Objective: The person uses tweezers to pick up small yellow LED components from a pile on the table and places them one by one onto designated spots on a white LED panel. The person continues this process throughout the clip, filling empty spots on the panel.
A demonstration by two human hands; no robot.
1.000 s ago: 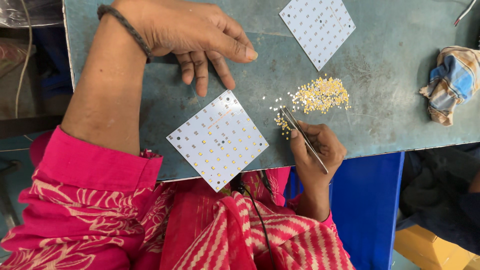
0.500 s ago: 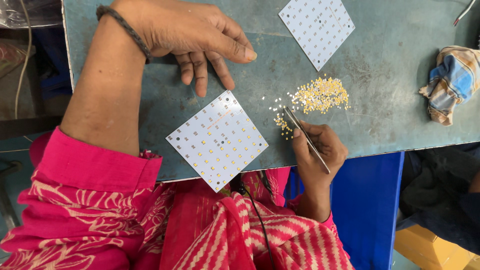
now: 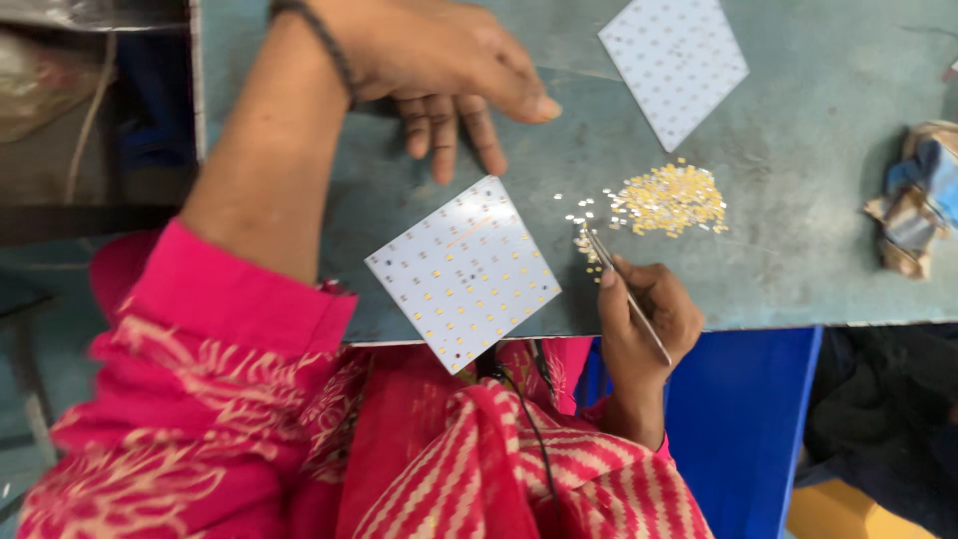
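Head view, right hand: the right hand (image 3: 647,317) was closed on a pair of thin metal tweezers (image 3: 627,295), tips down among the loose chips at the near edge of the yellow pile (image 3: 667,198).
Head view, change: across the last second the tweezers' tips had barely shifted; they stayed at the same scatter of chips just left of the pile, so a pick-up looked to be in progress rather than done. Whether a chip sat between the tips I could not tell; too small.
Head view, left hand: the left hand (image 3: 444,70) lay flat on the grey-green table (image 3: 798,150), fingers spread and holding nothing, as it had in the earlier frames.
Head view, board in work: the white square board (image 3: 464,271) lay between the two hands, turned corner-on, its near corner overhanging the table edge. Part of its grid showed yellow chips; the rest was bare, so filling seemed partway.
Head view, spare board: a second white board (image 3: 674,62) lay beyond the pile, well apart.
Head view, other: a crumpled cloth (image 3: 913,205) sat at the table's right side.
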